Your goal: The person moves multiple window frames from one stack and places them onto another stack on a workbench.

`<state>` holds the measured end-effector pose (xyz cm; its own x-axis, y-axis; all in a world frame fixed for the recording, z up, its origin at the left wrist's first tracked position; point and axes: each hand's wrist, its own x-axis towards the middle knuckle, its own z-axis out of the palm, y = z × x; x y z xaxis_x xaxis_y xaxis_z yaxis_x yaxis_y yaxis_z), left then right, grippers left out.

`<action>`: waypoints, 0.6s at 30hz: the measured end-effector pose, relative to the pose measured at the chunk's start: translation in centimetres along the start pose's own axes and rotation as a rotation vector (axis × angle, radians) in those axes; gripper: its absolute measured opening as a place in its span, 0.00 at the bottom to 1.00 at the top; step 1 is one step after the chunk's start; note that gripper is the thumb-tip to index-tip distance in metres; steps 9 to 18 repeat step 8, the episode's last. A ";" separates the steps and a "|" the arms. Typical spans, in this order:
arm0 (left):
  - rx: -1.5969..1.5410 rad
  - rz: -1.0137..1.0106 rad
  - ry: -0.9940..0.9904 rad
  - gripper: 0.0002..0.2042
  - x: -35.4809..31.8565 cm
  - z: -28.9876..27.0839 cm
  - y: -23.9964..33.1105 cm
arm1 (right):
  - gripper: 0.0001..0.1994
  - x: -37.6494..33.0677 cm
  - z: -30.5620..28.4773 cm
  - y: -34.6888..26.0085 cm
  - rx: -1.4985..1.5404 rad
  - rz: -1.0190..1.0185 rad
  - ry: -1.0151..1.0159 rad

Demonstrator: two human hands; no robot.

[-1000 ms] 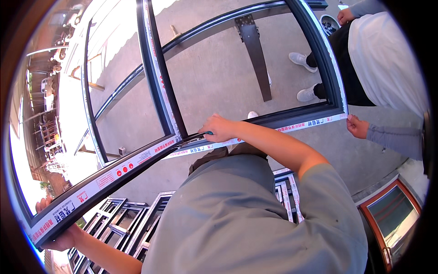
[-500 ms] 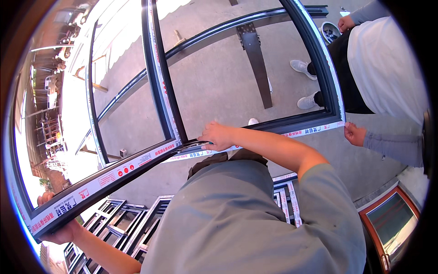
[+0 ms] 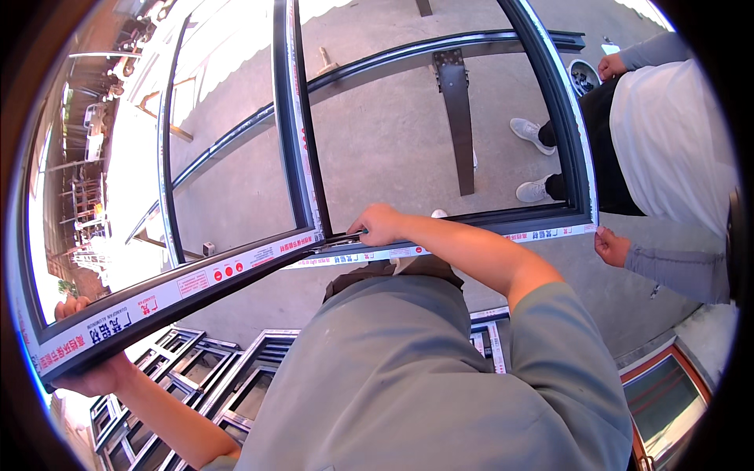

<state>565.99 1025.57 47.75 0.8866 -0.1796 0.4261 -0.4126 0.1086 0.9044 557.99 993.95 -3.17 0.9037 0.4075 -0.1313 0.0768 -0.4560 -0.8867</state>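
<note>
A large window frame (image 3: 542, 228) of dark metal profiles with white printed film lies in front of me. Its left section (image 3: 206, 275) rises nearer to me and meets the right section by the upright bars. At the lower left corner my left hand (image 3: 98, 377) is closed around the bottom rail, fingertips on the inner side and palm beneath. My right hand (image 3: 380, 224) is closed over the joint at the foot of the upright bars (image 3: 305, 149). A thin dark piece shows at its fingertips; its kind is unclear.
A co-worker in a white shirt (image 3: 660, 133) stands at the right, one hand (image 3: 611, 246) at the frame's right corner. Beneath it runs a dark support beam (image 3: 408, 55) with a leg (image 3: 455, 125). More frames (image 3: 188, 369) lie low left; a red-brown framed pane (image 3: 667, 408) stands low right.
The window frame and surroundings have shifted slightly rightward in view. My right hand has gone from lying across the joint to a tighter pinch. My left hand keeps its hold.
</note>
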 end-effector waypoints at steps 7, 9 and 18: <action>0.046 0.035 0.144 0.36 -0.2 2.3 -0.6 | 0.22 1.5 0.2 1.5 0.561 0.290 -0.213; 0.079 0.070 0.189 0.36 -0.3 2.8 -0.8 | 0.22 1.8 0.1 1.3 0.553 0.287 -0.219; 0.079 0.070 0.189 0.36 -0.3 2.8 -0.8 | 0.22 1.8 0.1 1.3 0.553 0.287 -0.219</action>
